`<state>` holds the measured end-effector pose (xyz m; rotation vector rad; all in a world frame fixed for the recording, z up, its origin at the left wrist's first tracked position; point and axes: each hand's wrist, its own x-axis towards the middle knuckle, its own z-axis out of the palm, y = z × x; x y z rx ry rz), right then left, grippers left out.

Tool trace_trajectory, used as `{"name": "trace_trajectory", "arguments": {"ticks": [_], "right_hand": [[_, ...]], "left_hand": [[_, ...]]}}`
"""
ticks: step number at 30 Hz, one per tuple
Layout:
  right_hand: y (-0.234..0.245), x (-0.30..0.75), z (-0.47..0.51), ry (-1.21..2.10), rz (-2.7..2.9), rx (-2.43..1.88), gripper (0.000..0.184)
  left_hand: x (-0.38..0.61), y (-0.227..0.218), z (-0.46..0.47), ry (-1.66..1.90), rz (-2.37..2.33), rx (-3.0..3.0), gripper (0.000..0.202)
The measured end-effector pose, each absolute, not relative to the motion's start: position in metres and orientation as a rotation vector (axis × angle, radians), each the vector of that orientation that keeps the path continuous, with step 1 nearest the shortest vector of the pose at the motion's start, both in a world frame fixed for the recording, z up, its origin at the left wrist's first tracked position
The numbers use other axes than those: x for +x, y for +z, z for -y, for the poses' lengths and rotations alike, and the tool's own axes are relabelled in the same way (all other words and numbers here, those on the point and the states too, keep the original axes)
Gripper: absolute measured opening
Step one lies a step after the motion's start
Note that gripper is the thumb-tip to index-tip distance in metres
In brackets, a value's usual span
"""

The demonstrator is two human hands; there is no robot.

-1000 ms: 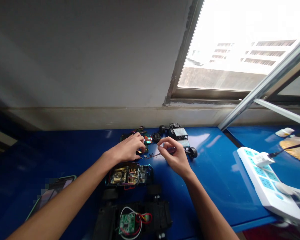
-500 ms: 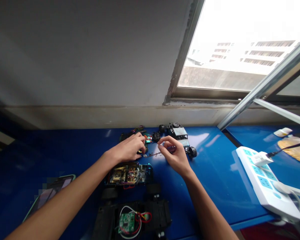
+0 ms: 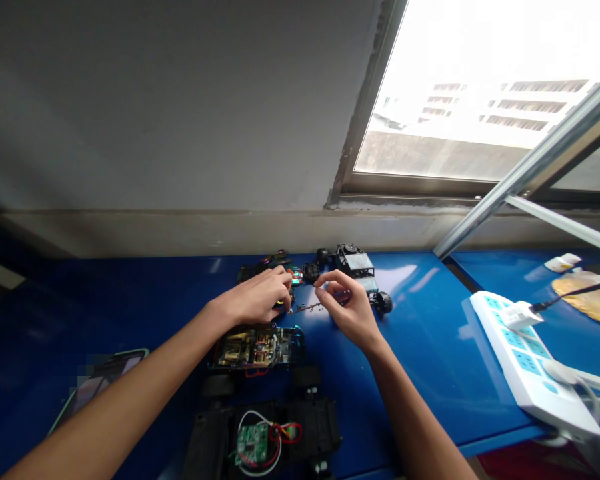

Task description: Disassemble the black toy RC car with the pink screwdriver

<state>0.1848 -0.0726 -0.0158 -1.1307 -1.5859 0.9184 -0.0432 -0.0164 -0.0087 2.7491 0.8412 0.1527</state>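
Observation:
My left hand is closed, its fingers bent down beside a small colourful toy car. Whatever the fingertips pinch is hidden. Opposite it, my right hand has thumb and index finger brought together, but what they hold is too small to make out. A thin dark reddish rod runs low between the hands, its right end passing under my right hand. Tiny dark bits lie around it. Just nearer to me is an opened car body with gold-coloured insides.
A black chassis with a green circuit board and wires lies at the front. A pale blue buggy stands behind my right hand. A phone is at left, a power strip at right, beside a metal frame.
Both hands keep nearly the same place and grip. My left fingers shift slightly over the rod's left end. The whole view moves a little.

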Motion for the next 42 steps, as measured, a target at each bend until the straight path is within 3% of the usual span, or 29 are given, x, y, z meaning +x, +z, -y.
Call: {"name": "trace_trajectory", "arguments": {"ticks": [26, 42], "right_hand": [[-0.0152, 0.1853, 0.0721, 0.911, 1.587, -1.132, 0.018], [-0.0168, 0.1858, 0.072, 0.91, 1.592, -1.115, 0.014]], "left_hand": [[-0.0467, -0.0081, 0.0187, 0.156, -0.902, 2.722, 0.02], [-0.0395, -0.0045, 0.013, 0.05, -0.816, 2.679, 0.006]]}}
